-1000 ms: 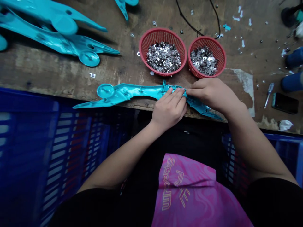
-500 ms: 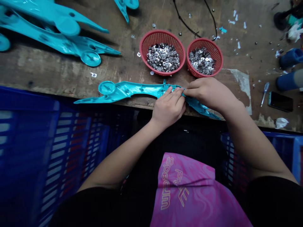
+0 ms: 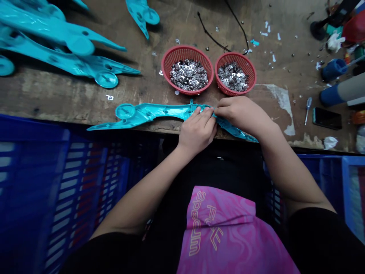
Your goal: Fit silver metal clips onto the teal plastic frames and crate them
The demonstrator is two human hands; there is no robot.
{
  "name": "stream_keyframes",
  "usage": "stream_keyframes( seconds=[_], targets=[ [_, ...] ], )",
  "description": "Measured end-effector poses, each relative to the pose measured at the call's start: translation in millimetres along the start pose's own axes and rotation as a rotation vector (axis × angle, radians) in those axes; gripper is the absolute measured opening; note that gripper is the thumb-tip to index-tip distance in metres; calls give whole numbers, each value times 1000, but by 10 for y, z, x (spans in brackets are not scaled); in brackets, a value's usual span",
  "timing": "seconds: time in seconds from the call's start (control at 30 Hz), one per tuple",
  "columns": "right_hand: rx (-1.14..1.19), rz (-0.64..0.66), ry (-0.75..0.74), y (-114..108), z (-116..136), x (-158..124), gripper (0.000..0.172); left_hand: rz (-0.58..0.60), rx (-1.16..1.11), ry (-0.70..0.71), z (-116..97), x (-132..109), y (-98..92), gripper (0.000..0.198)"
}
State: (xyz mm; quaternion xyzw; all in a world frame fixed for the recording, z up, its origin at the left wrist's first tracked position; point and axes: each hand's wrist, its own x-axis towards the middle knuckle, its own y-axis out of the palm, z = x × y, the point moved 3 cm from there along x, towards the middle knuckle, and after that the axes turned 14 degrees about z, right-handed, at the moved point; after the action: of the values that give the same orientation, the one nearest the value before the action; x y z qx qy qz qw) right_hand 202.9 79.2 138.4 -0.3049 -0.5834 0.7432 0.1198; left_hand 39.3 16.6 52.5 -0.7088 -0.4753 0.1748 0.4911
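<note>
Turquoise part (image 3: 151,112), crosswise, hands (image 3: 196,129) at right end

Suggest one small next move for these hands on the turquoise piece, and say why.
Probably ease the turquoise plastic piece slightly back onto the wooden bench. The left hand and right hand are gathered at its middle, while its right tip appears to reach the bench's front edge, so that end looks poorly supported.
</note>
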Motion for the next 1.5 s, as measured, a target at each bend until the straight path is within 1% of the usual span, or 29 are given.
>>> stream_keyframes(
  seconds=[0.17, 0.23, 0.37, 0.5, 0.57, 0.63, 0.77, 0.87, 0.93, 1.0, 1.03, 1.07, 1.1, 1.17, 1.23, 1.27, 1.3, 1.37, 1.43, 1.5],
  targets=[
    [21, 58, 37, -80, 7, 61, 30, -9, 40, -7, 2, 2, 9, 28],
    [26, 82, 56, -101, 5, 77, 30, -6, 34, -10, 6, 3, 13, 27],
    [-63, 121, 59, -139, 72, 70, 32, -12, 43, 2, 14, 0, 12, 26],
    [-121, 121, 61, -161, 158, 54, 31, -17, 53, 8, 15, -4, 11, 25],
    [-113, 93, 54, -155, 159, 57, 28, -22, 65, 9, 12, -5, 9, 25],
    [-80, 62, 29, -123, 106, 70, 27, -26, 76, 9, 5, -4, 5, 25],
    [95, 12, -83, 39, -144, 118, 28, -23, 73, 10, -9, -1, -5, 25],
    [287, -91, -169, 172, -326, 140, 27, -31, 67, 11, -12, 0, -8, 25],
    [394, -169, -205, 226, -379, 110, 26, -37, 77, 21, -14, 0, -5, 25],
    [475, -251, -181, 253, -392, 9, 25, -31, 76, 25, -10, -1, 0, 26],
    [507, -309, -129, 261, -402, -76, 26, -24, 64, 22, -5, -2, 2, 27],
    [532, -384, -45, 274, -424, -186, 28, -15, 46, 18, 2, -3, 4, 27],
    [548, -474, 67, 297, -461, -319, 30, -7, 27, 12, 11, -6, 4, 28],
    [559, -660, 336, 393, -576, -634, 34, 2, 4, 10, 31, -14, 1, 32],
    [545, -791, 577, 550, -713, -946, 38, -2, 12, 18, 49, -22, -1, 38],
    [533, -816, 665, 637, -779, -1078, 39, -10, 26, 27, 54, -24, -2, 40],
    [516, -815, 727, 721, -839, -1187, 39, -23, 43, 37, 52, -24, -1, 41],
    [469, -761, 803, 857, -932, -1348, 39, -52, 81, 63, 20, -13, 5, 40],
    [419, -696, 898, 949, -994, -1468, 40, -60, 111, 78, -56, 11, 13, 42],
    [378, -658, 1084, 1017, -1049, -1590, 45, -30, 130, 78, -162, 44, 13, 47]
  ],
)
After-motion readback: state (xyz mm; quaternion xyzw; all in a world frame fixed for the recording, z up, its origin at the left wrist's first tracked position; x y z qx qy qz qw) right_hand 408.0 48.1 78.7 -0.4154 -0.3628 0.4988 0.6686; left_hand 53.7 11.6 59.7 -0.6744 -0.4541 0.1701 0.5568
